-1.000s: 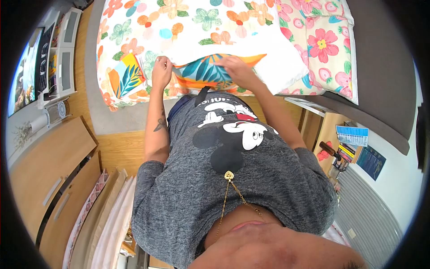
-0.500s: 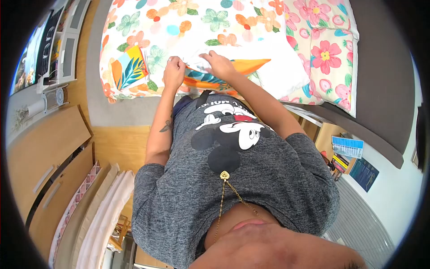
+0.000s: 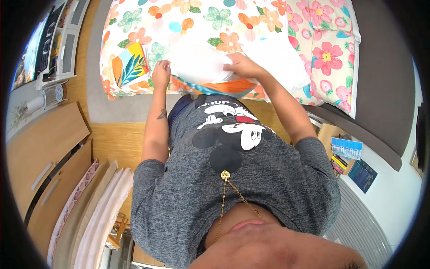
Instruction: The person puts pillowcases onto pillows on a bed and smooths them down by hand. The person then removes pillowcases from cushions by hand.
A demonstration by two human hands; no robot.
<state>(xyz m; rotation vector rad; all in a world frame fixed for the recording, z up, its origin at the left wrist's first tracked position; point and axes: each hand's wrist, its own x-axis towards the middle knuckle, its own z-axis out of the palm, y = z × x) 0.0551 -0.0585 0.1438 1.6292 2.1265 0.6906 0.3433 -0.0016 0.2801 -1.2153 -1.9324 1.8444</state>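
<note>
Between my two hands a cloth (image 3: 197, 65) is stretched, its white side up, with an orange and blue printed side (image 3: 224, 87) hanging along the near edge. My left hand (image 3: 161, 71) pinches its left edge, fingers closed. On the other side my right hand (image 3: 242, 66) grips the right edge with thumb and fingers. A plump white piece that looks like a pillow (image 3: 280, 62) lies just right of the cloth. Left of my left hand rests a folded cloth (image 3: 130, 67) with yellow, orange and blue leaf print.
The bed carries a flowered cover (image 3: 215, 18) and pink-flowered pillows (image 3: 329, 58) beside a dark headboard (image 3: 380, 76). Wooden drawers or panels (image 3: 49, 134) and hanging textiles (image 3: 96, 210) stand at left. A shelf with books (image 3: 340, 163) is at right.
My hands have moved apart, the right one to the right and the left one slightly left and down. The cloth is now spread, showing more of its white side.
</note>
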